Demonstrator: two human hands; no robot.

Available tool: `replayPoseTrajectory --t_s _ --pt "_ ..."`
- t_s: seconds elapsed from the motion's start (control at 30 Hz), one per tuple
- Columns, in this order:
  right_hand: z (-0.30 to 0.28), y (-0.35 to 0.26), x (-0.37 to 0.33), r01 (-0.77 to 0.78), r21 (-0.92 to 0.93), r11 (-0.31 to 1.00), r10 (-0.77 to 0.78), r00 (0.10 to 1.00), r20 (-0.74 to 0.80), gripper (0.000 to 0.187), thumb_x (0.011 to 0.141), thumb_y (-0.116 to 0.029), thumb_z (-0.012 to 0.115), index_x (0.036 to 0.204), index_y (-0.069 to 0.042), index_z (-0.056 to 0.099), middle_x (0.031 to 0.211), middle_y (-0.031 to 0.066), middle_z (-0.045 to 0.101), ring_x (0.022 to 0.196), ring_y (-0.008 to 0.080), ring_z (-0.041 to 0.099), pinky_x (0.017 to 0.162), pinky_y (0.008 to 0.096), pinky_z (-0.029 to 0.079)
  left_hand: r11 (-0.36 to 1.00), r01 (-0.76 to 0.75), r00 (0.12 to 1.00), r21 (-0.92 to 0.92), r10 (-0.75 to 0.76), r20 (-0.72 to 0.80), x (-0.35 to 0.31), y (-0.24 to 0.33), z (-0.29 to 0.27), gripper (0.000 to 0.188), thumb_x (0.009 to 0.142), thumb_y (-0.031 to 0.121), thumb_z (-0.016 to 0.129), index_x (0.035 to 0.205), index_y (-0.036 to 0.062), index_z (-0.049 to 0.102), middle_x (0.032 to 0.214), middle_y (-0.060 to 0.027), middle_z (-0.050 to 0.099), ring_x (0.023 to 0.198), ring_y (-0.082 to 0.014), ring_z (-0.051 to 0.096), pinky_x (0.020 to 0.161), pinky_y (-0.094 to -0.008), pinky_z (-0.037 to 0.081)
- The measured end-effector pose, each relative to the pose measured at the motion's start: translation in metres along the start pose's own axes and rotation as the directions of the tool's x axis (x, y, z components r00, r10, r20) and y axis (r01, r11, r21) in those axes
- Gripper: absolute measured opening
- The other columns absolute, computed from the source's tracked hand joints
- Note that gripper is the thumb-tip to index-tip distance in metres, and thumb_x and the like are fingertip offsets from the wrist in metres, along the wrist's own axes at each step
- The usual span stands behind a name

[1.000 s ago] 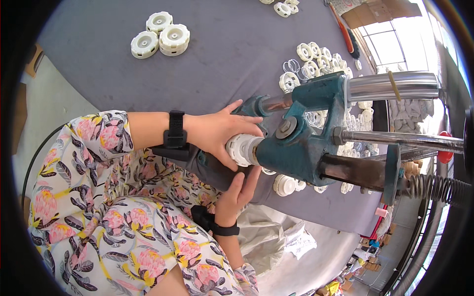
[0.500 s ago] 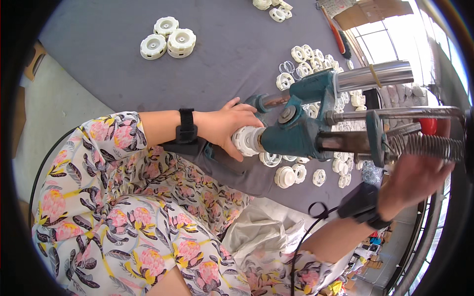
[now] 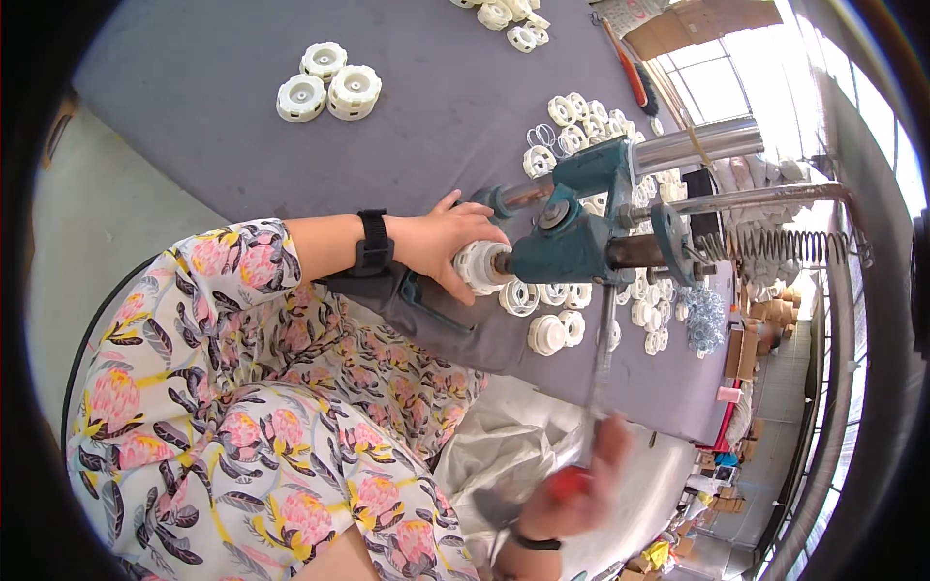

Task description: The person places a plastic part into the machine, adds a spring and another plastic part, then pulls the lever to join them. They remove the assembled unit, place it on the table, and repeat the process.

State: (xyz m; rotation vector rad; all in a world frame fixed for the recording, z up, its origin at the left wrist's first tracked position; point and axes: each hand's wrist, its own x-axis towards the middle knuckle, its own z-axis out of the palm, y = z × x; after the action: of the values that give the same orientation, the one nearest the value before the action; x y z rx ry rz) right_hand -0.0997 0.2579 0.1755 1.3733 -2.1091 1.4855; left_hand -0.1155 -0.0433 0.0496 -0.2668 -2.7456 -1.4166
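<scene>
My left hand (image 3: pixel 441 247) is closed around a round white plastic part (image 3: pixel 476 268), thumb on one side and fingers on the other. That part sits against the ram of a green hand press (image 3: pixel 562 254); the contact is partly hidden. A steel lever (image 3: pixel 603 353) runs from the press body toward my lap. At its end my right hand (image 3: pixel 601 489), smeared by motion, grips a red knob (image 3: pixel 570 481). Close to the press, a white cap-like part (image 3: pixel 546 335) and several white rings lie on the grey cloth.
Three white wheel-like parts (image 3: pixel 355 91) lie together on the grey table cloth (image 3: pixel 223 126). Many white rings (image 3: pixel 572 111) and loose springs (image 3: pixel 541 138) spread behind the press, with a heap of small bluish pieces (image 3: pixel 705 320) farther right. A brush (image 3: pixel 630 68) lies at the far edge.
My right hand has swung the lever with its red knob down from beside the press's spring toward my lap. My left hand stays on the white part. The view has shifted slightly.
</scene>
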Motion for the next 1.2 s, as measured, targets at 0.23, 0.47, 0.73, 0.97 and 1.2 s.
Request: replayPoseTrajectory --t_s 0.23,0.47,0.73,0.97,1.2 --pt "0.016 0.005 0.038 -0.971 0.166 0.173 0.814 0.236 0.53 0.04 0.083 -0.005 0.041 0.121 0.007 0.047 0.07 0.0136 0.061 0.052 0.0173 0.056 0.053 0.0271 0.047 0.999 0.005 1.0 0.033 -0.005 0.009 0.01 -0.006 0.001 0.084 0.06 0.047 0.078 0.128 0.0121 0.042 0.13 -0.0122 0.044 0.134 -0.0343 0.018 0.105 -0.0597 0.001" --pt "0.046 0.054 -0.002 -0.918 0.176 0.355 0.828 0.396 0.396 0.02 0.09 -0.01 0.045 0.096 0.004 0.057 0.05 0.0066 0.051 0.04 0.0131 0.047 0.041 0.0248 0.038 0.999 -0.005 0.997 0.046 0.009 -0.08 0.015 0.004 0.014 0.081 0.06 0.043 0.079 0.126 0.0119 0.043 0.13 -0.0089 0.044 0.136 -0.0325 0.016 0.106 -0.0586 0.001" --pt "0.095 0.106 -0.023 -0.781 0.389 0.489 0.775 0.594 0.216 0.016 0.091 -0.009 0.045 0.095 0.001 0.057 0.052 0.0049 0.053 0.04 0.0084 0.043 0.039 0.0215 0.033 0.992 -0.041 0.984 0.117 0.061 -0.169 0.013 -0.003 0.025 0.075 0.061 0.042 0.078 0.122 0.0124 0.045 0.13 -0.0075 0.045 0.136 -0.0338 0.017 0.106 -0.0596 0.002" --pt "0.071 0.058 -0.016 -0.641 0.392 0.66 0.699 0.715 -0.008 0.037 0.088 -0.003 0.046 0.124 0.0 0.042 0.083 0.0117 0.06 0.083 0.0176 0.055 0.078 0.0278 0.042 0.999 0.007 0.983 0.043 0.001 -0.182 0.005 0.003 0.019 0.076 0.061 0.046 0.078 0.12 0.0099 0.049 0.125 -0.0089 0.049 0.135 -0.0319 0.02 0.106 -0.0591 0.004" --pt "-0.035 0.003 0.102 -0.062 0.676 0.735 0.097 0.995 -0.013 0.047 0.096 -0.035 0.034 0.124 0.001 0.043 0.092 0.0119 0.06 0.098 0.0291 0.054 0.098 0.0483 0.033 0.992 -0.003 0.941 0.124 0.045 -0.337 0.005 0.023 0.001 0.073 0.058 0.042 0.081 0.115 0.0081 0.051 0.116 -0.009 0.054 0.126 -0.0286 0.037 0.106 -0.0531 0.014"
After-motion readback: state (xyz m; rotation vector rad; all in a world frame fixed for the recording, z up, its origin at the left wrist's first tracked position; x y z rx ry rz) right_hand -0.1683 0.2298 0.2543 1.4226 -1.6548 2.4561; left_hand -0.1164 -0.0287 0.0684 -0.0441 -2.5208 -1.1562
